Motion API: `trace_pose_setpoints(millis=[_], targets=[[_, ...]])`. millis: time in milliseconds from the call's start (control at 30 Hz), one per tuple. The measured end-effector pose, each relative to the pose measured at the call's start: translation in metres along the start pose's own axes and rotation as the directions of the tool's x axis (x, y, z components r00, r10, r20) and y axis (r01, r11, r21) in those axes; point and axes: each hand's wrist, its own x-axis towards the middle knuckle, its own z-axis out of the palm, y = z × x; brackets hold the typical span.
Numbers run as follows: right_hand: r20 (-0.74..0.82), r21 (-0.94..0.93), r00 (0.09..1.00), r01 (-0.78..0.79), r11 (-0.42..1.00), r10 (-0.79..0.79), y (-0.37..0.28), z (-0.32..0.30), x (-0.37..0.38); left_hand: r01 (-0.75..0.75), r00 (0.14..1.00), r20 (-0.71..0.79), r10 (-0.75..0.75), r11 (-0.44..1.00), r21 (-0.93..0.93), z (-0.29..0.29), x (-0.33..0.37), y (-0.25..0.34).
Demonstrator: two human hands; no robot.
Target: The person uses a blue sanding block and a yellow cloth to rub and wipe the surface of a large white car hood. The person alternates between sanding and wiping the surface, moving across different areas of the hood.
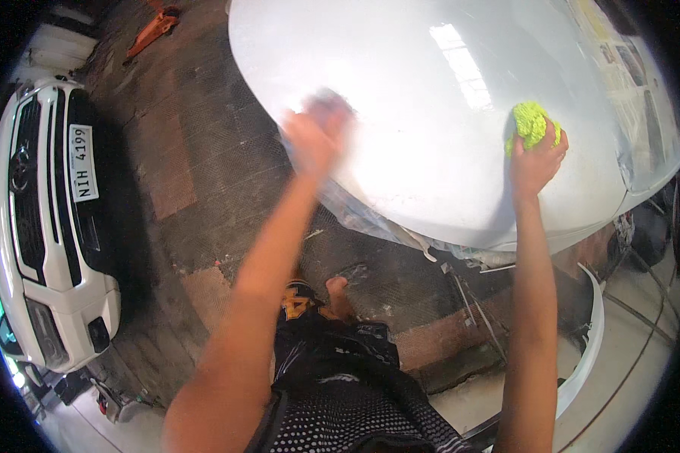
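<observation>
**Yellow-green cloth [531, 123] in the right hand [539, 158], on a white car panel [431, 98]**

The right grip is closed around the cloth, which is bunched on the right part of the panel. The left hand [314, 145] is at the panel's left edge and is blurred; a dark thing [328, 109] shows at its fingers, but I cannot tell whether this grip holds it.

Along the near edge there is a crumpled plastic sheet [370, 220], and the right forearm [535, 302] passes in front of this edge. At the far right, masking film [638, 75] covers the next part of the car. Lower right, a long curved white piece [588, 355] is near the floor. To the left, across the dark floor [204, 151], stands a white vehicle [57, 302]. An orange tool [153, 32] lies farther up. Below the plastic, a bare foot [338, 291] is visible.
</observation>
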Motion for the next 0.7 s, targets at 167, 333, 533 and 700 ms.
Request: trace_pose_setpoints(millis=[167,333,533,700], targets=[[0.014,-0.014,1.0,-0.01,1.0,0.01,-0.013,0.004,-0.002,0.62,0.784,-0.031,-0.62,0.785,-0.001,-0.023,0.116,-0.009],[0.034,-0.014,0.999,-0.025,1.0,0.026,0.004,-0.002,-0.004,-0.208,0.978,-0.069,0.197,0.918,-0.336,-0.056,0.0,0.173],[0.021,0.02,1.0,-0.016,1.0,0.016,-0.008,0.003,-0.004,0.41,0.907,-0.048,-0.417,0.905,-0.114,-0.018,0.133,0.0],[0.029,0.001,0.999,-0.023,1.0,0.023,-0.01,-0.001,-0.001,0.13,0.991,0.016,-0.129,0.984,-0.125,-0.018,0.081,0.138]])
